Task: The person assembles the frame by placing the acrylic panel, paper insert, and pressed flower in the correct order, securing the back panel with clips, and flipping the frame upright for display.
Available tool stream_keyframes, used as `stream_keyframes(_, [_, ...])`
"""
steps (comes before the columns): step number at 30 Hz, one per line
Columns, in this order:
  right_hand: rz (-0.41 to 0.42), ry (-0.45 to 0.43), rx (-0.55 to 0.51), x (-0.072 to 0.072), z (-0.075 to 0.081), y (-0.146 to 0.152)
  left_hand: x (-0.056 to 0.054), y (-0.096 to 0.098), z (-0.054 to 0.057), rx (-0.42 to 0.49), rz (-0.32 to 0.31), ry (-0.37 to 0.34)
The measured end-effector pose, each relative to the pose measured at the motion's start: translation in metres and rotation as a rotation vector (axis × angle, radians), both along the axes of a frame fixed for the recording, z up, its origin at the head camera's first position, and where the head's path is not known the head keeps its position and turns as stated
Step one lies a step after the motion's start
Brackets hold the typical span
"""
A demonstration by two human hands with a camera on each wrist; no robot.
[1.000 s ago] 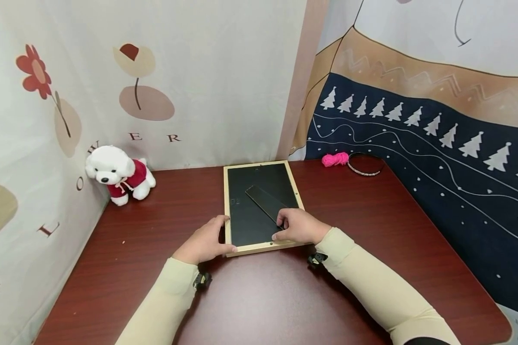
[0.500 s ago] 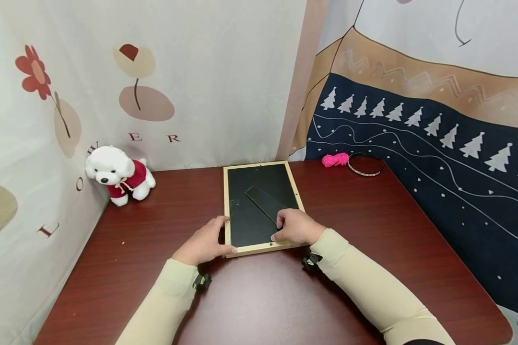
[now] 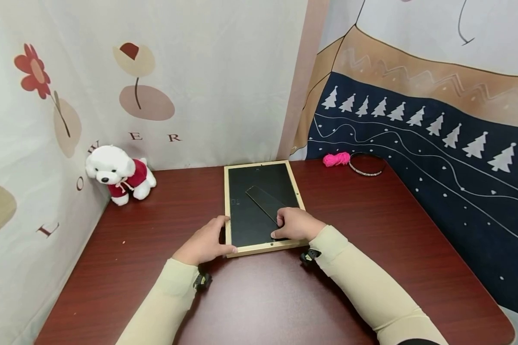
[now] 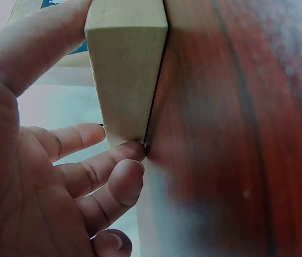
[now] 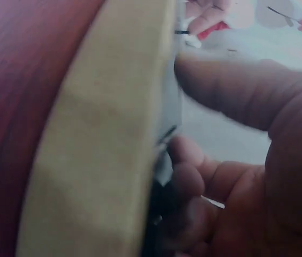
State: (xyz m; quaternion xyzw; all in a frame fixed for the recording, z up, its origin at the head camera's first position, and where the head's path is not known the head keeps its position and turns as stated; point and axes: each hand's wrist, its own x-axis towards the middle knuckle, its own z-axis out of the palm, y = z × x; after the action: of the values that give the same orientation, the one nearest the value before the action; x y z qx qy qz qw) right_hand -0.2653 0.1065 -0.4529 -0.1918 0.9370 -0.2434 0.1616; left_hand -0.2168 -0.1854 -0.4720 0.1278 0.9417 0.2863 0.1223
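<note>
Back up on the table (image 3: 250, 297) lies the frame (image 3: 245, 221), leaving its stand (image 3: 265, 202) reachable; the left hand (image 3: 204, 242), fingers apart, braces a corner, likely against sliding; the right hand's (image 3: 298, 224) fingers curl at the stand, pinch unclear.

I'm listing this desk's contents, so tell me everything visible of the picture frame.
The picture frame is rectangular, with a pale, wood-like border, small dark fixings on it and a black back panel. A narrow dark strip, probably its stand, slants across the panel. It lies back up on the table, its front hidden. The left hand grips its near left corner; the right hand covers part of its near right end.
</note>
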Motion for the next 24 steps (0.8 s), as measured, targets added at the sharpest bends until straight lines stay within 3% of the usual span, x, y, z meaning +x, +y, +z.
stream_keyframes(8, [-0.017,-0.054,-0.007,0.001,0.004,-0.003,0.000,0.000,0.001,-0.005,0.000,-0.010])
stream_keyframes(14, [-0.029,-0.046,-0.004,0.000,0.006,-0.009,0.001,-0.002,0.001,0.005,-0.001,0.009])
stream_keyframes(24, [0.005,-0.046,-0.095,-0.003,0.002,0.016,0.000,0.000,-0.002,0.009,0.002,-0.003])
